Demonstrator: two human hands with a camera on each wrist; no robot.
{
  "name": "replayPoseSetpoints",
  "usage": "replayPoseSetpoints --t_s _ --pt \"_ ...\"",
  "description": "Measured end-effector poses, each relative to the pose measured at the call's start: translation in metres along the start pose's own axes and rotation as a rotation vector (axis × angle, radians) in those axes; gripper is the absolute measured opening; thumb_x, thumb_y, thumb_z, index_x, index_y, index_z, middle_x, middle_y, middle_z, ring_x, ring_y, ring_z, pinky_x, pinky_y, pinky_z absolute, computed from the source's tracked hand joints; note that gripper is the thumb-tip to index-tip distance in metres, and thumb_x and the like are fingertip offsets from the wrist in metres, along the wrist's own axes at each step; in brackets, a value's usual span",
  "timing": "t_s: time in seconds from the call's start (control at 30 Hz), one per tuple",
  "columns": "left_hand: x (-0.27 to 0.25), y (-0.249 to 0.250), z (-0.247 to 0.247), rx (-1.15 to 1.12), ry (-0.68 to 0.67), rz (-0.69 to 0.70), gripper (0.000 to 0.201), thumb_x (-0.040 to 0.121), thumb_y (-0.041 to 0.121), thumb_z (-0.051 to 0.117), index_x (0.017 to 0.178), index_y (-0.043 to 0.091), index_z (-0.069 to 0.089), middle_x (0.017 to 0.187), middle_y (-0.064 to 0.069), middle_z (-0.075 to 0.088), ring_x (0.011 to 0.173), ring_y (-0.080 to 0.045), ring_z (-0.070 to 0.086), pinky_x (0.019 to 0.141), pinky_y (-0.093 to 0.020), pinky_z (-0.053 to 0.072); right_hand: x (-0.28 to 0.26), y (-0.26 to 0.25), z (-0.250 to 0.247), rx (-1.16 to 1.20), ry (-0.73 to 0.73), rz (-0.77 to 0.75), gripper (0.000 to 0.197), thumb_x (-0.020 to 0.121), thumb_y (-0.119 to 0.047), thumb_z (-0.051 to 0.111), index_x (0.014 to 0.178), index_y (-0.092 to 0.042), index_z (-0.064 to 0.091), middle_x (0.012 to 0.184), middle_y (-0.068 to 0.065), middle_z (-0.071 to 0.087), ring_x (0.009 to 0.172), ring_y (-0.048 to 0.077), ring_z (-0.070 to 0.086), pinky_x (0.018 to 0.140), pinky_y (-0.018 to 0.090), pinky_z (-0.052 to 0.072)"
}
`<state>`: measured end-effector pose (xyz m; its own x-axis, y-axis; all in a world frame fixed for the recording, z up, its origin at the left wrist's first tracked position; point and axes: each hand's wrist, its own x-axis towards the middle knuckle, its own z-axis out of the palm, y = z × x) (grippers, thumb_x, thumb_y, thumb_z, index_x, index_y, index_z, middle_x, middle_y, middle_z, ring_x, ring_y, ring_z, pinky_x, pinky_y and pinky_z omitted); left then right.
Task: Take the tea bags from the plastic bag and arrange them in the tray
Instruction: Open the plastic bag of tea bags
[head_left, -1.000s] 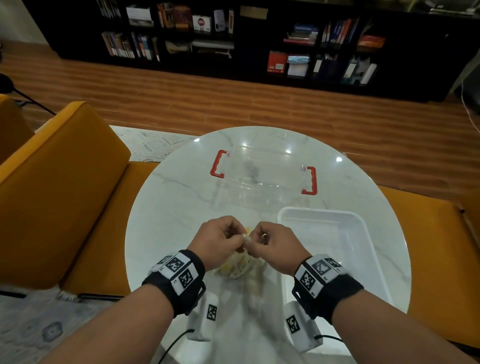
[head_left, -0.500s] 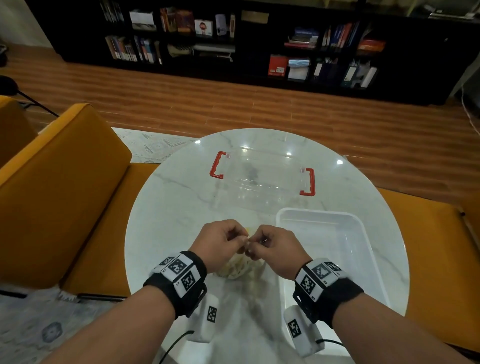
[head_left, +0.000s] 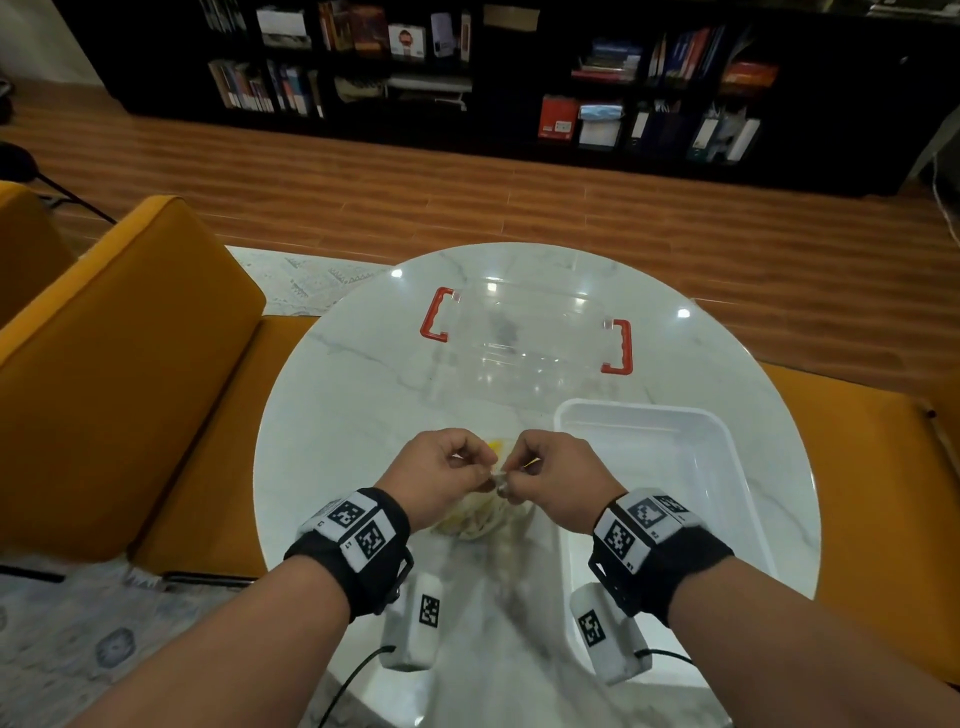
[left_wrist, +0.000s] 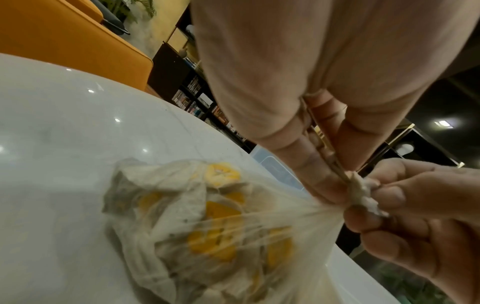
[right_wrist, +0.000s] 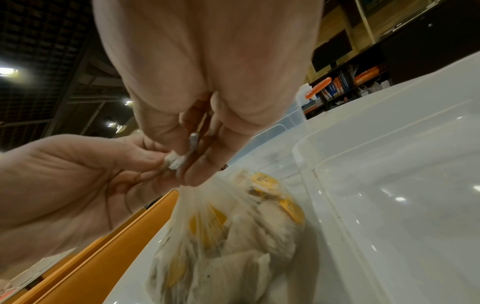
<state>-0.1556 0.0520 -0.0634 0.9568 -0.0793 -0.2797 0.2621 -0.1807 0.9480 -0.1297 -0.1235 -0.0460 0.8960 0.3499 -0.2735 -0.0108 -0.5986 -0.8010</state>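
Head view: both hands meet over the desk (head_left: 332, 395), fingers curled, working the tied neck of the bag (head_left: 480, 519).
Left hand (head_left: 439, 475): thumb and fingers pinch the knot (left_wrist: 359, 190) from its own side.
Right hand (head_left: 558, 478): fingertips pinch the same knot from the other side; the two hands touch there.
Bag: clear plastic, hanging just below the hands with its bottom resting on the desk; the film is pulled taut into strands toward the knot.
Tea bags (left_wrist: 207, 222): all inside the bag, pale sachets with yellow tags, bunched together; none out.
Tray (head_left: 727, 452): white, just beside the right hand, nothing visible in it.
Lid (head_left: 524, 332): clear with red clips, on the desk beyond the hands.
Step in hand: undoing the knot, as I judge it.
Doing it well: hold the neck below the knot steady with one hand and pick a loop loose with the other; pull sideways, not up, so the thin film does not tear and spill the sachets.
Next: widen the mouth and draw the tea bags out singly.
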Motion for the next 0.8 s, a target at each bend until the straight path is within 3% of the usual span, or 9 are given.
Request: replayPoseSetpoints --t_s 0.07,0.2,0.33,0.5,0.6,0.7,0.8 --pt "0.0 -0.001 0.001 0.158 -0.039 0.034 0.014 0.084 0.0 0.068 0.083 0.014 0.068 0.076 -0.005 0.071 0.068 -0.013 0.068 0.069 -0.022 0.054 -0.001 0.001 0.001 0.0 0.007 -0.002 0.015 0.077 -0.01 0.069 0.072 -0.022 0.062 0.066 0.001 0.071 0.065 0.01 0.069 0.066 0.023 0.055" --pt "0.003 -0.001 0.003 0.378 -0.033 0.13 0.012 0.076 0.019 0.079 0.077 0.02 0.067 0.073 -0.001 0.068 0.063 -0.014 0.06 0.066 -0.032 0.054 -0.004 0.001 0.001 -0.021 0.025 -0.004 0.013 0.077 -0.009 0.067 0.074 -0.021 0.062 0.068 0.0 0.071 0.066 0.009 0.069 0.069 0.026 0.057" --pt "0.004 0.006 0.004 0.523 -0.037 0.191 0.009 0.076 0.011 0.069 0.07 0.016 0.064 0.068 -0.002 0.065 0.06 -0.012 0.055 0.065 -0.037 0.054 -0.007 -0.002 -0.006 -0.089 0.016 -0.023 0.015 0.076 -0.009 0.067 0.072 -0.022 0.06 0.068 0.0 0.071 0.068 0.011 0.069 0.071 0.031 0.057" --pt "0.007 -0.001 -0.011 0.541 -0.004 0.136 0.017 0.073 0.013 0.065 0.063 0.025 0.056 0.071 -0.004 0.066 0.063 -0.016 0.058 0.067 -0.04 0.056 -0.013 -0.002 -0.027 -0.041 0.049 0.03 0.013 0.074 -0.004 0.064 0.072 -0.017 0.061 0.065 0.002 0.072 0.064 0.013 0.07 0.073 0.036 0.058" --pt "0.006 -0.003 -0.009 0.546 -0.001 0.136 0.013 0.075 0.015 0.071 0.073 0.024 0.061 0.069 0.001 0.064 0.059 -0.011 0.055 0.067 -0.038 0.056 -0.016 -0.015 -0.032 0.102 0.057 -0.006 0.012 0.076 0.001 0.063 0.074 -0.01 0.059 0.065 0.004 0.072 0.065 0.018 0.071 0.075 0.038 0.058" --pt "0.006 -0.006 -0.004 0.591 0.003 0.103 0.023 0.073 0.028 0.079 0.089 0.023 0.064 0.079 0.003 0.065 0.069 -0.011 0.061 0.066 -0.027 0.052 -0.016 -0.034 -0.031 0.48 0.021 -0.101 0.013 0.081 0.008 0.065 0.078 -0.002 0.058 0.074 0.01 0.069 0.072 0.028 0.07 0.076 0.038 0.059" --pt "0.008 -0.008 -0.002 0.694 0.063 0.151 0.012 0.085 0.027 0.069 0.087 0.016 0.069 0.079 0.007 0.062 0.075 -0.014 0.059 0.072 -0.026 0.046 -0.013 -0.04 -0.032 0.687 -0.048 -0.139 0.008 0.087 0.006 0.06 0.09 -0.002 0.059 0.089 0.012 0.069 0.081 0.026 0.069 0.079 0.035 0.057"
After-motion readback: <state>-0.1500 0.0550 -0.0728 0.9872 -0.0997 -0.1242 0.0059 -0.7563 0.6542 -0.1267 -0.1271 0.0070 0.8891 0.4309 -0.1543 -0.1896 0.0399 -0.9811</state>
